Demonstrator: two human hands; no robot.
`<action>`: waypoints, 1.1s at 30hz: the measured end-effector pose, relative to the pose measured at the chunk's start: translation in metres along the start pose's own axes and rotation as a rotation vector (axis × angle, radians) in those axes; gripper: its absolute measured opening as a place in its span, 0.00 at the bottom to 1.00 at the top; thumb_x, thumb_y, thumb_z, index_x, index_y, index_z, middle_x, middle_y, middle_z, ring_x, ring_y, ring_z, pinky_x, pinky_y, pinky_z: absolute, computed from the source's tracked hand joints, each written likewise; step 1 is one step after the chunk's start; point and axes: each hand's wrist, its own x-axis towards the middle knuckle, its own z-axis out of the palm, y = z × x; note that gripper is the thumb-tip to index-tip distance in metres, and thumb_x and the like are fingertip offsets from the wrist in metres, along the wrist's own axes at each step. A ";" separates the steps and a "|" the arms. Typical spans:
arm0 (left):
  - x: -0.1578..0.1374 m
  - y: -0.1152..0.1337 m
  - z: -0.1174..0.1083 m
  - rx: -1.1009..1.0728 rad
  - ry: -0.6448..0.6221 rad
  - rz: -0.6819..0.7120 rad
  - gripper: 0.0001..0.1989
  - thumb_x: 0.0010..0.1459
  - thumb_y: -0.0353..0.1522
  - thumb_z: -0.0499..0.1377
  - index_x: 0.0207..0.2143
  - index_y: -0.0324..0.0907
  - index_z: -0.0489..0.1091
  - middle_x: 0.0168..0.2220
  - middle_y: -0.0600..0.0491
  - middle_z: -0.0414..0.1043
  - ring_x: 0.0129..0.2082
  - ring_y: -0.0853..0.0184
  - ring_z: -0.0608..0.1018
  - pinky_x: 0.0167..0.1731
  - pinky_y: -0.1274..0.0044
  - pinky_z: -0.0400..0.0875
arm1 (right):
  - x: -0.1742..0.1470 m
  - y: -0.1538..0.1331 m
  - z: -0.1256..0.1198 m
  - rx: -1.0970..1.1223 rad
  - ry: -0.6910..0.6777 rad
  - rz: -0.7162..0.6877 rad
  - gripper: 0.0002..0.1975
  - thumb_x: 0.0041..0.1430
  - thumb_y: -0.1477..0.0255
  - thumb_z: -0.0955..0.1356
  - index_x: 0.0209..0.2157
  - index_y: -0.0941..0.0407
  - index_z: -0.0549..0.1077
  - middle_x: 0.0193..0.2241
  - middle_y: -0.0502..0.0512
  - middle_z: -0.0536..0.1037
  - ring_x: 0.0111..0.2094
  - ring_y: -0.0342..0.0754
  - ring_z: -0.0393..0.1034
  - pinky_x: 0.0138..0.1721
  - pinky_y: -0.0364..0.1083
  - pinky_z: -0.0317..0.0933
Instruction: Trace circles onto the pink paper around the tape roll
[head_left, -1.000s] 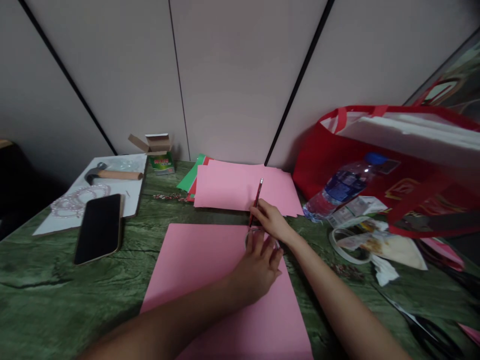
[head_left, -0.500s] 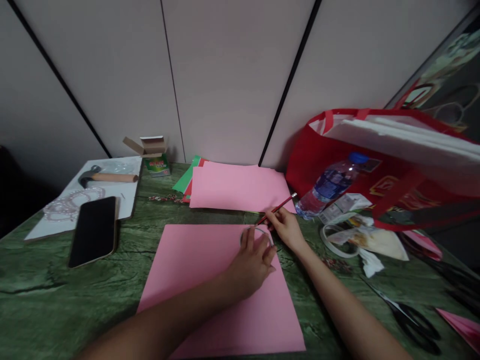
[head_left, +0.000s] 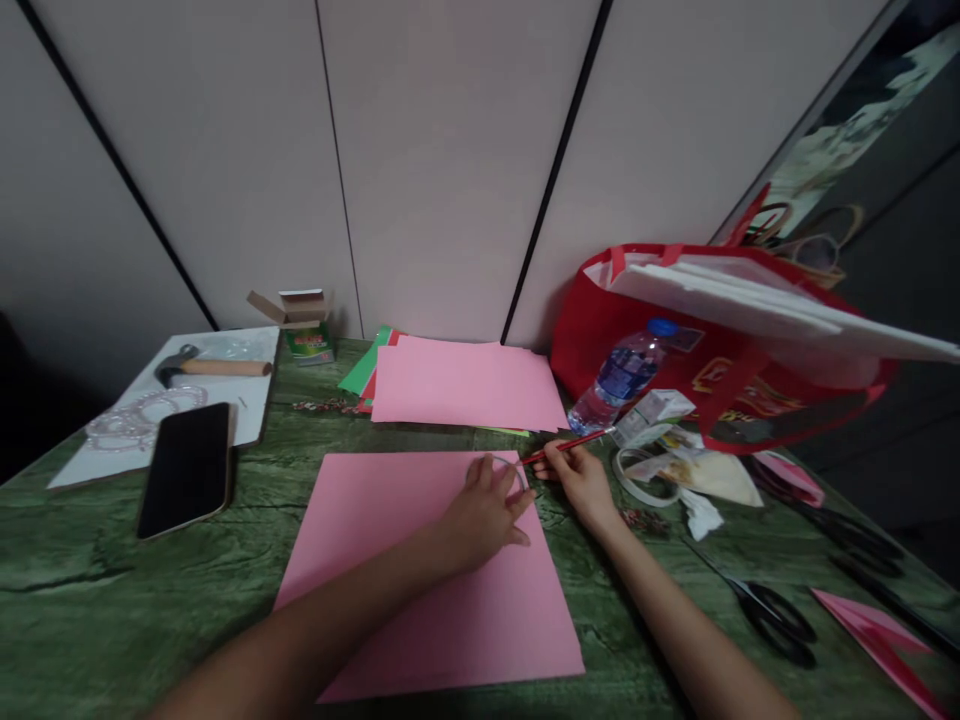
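A large sheet of pink paper (head_left: 405,620) lies flat on the green table. My left hand (head_left: 480,515) rests on its upper right part, fingers spread, pressing down a round, thin-rimmed disc or ring (head_left: 512,466); the fingers hide most of it. My right hand (head_left: 577,480) is just past the sheet's right edge, with thumb and fingers pinched around a red pencil (head_left: 574,442). The pencil's tip is at the rim of the round piece, near the paper's top right corner, and its back end points right.
Behind lie stacked pink sheets (head_left: 465,385). To the right are a water bottle (head_left: 619,375), a red bag (head_left: 585,310), a tape roll (head_left: 637,480) and scissors (head_left: 765,605). A phone (head_left: 187,470), a hammer (head_left: 217,367) and a small open box (head_left: 309,340) are left.
The pencil has tilted lower, its back end swinging down and right, while its tip stays by the round rim. My left hand keeps its place on the piece. The whole view has shifted slightly.
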 end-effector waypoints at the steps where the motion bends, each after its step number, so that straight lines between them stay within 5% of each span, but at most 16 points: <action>1: 0.001 -0.003 -0.004 0.007 -0.019 0.024 0.30 0.58 0.47 0.54 0.57 0.39 0.59 0.56 0.39 0.61 0.56 0.47 0.62 0.54 0.57 0.52 | -0.001 -0.001 -0.001 0.008 0.006 0.000 0.25 0.38 0.49 0.72 0.29 0.56 0.68 0.20 0.51 0.76 0.22 0.48 0.73 0.25 0.46 0.72; 8: 0.011 -0.027 -0.025 0.038 -0.117 0.291 0.09 0.57 0.28 0.58 0.42 0.39 0.67 0.47 0.46 0.69 0.49 0.61 0.70 0.47 0.71 0.60 | -0.001 -0.002 0.004 0.094 0.030 -0.006 0.24 0.38 0.52 0.73 0.30 0.56 0.67 0.23 0.52 0.77 0.23 0.49 0.74 0.30 0.50 0.72; 12: 0.016 -0.031 -0.026 0.062 -0.114 0.318 0.04 0.58 0.26 0.55 0.36 0.39 0.68 0.37 0.48 0.71 0.41 0.64 0.72 0.40 0.74 0.63 | -0.002 -0.002 0.009 0.095 0.002 -0.004 0.23 0.39 0.53 0.72 0.29 0.55 0.67 0.24 0.53 0.78 0.24 0.50 0.75 0.31 0.51 0.72; 18: 0.023 -0.028 -0.020 0.084 -0.082 0.302 0.06 0.59 0.24 0.54 0.30 0.38 0.68 0.34 0.47 0.70 0.31 0.66 0.71 0.33 0.75 0.62 | -0.013 0.000 0.004 0.074 0.016 0.012 0.24 0.38 0.51 0.72 0.28 0.56 0.68 0.22 0.54 0.78 0.22 0.51 0.75 0.31 0.51 0.72; 24: 0.024 -0.034 -0.024 0.079 -0.092 0.367 0.00 0.55 0.27 0.59 0.31 0.39 0.69 0.34 0.48 0.71 0.38 0.63 0.71 0.35 0.74 0.60 | -0.036 -0.001 -0.003 0.065 0.058 0.013 0.23 0.38 0.52 0.73 0.28 0.57 0.70 0.23 0.55 0.78 0.25 0.53 0.76 0.32 0.51 0.72; 33: 0.030 -0.040 -0.019 0.069 -0.137 0.343 0.10 0.51 0.33 0.64 0.37 0.43 0.71 0.36 0.49 0.71 0.41 0.61 0.69 0.37 0.74 0.60 | -0.078 -0.010 -0.010 -0.081 0.078 -0.033 0.20 0.40 0.52 0.72 0.24 0.55 0.71 0.23 0.57 0.79 0.26 0.53 0.75 0.32 0.52 0.70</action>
